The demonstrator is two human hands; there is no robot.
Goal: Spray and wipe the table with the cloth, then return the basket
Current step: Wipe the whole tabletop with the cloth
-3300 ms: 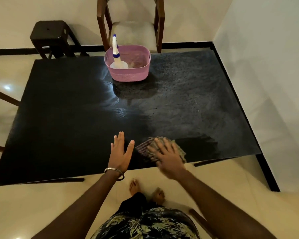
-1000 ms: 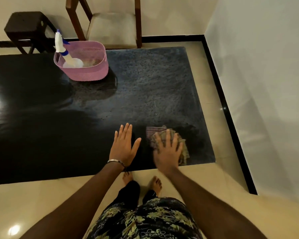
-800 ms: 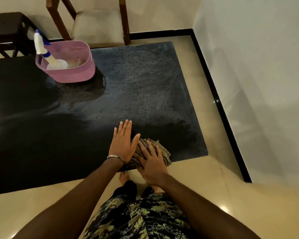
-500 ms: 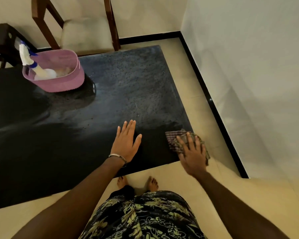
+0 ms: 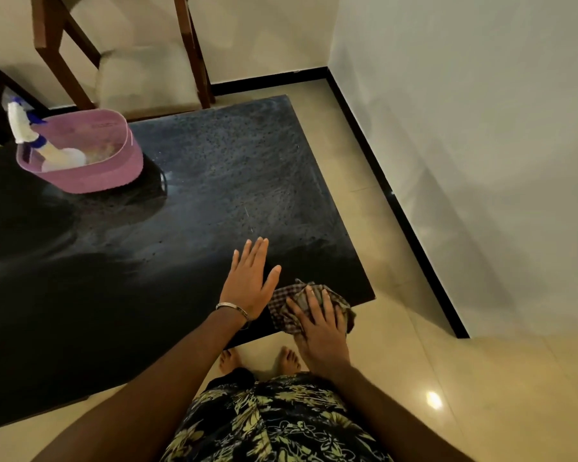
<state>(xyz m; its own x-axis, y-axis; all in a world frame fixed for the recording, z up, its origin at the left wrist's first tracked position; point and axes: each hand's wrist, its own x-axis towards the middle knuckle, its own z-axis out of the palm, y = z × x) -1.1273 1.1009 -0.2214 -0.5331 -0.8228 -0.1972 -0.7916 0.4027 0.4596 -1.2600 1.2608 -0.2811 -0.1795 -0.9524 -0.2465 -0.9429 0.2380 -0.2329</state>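
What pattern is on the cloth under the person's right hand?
The crumpled cloth has a small dark-and-light checked pattern, seen in the head view under the right hand.

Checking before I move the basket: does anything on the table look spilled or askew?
Nothing spilled. The spray bottle leans tilted inside the pink basket, nozzle over the rim. Droplets cover the table beyond the cloth.

A wooden chair (image 5: 141, 68) with a pale seat stands by the wall (image 5: 464, 128)
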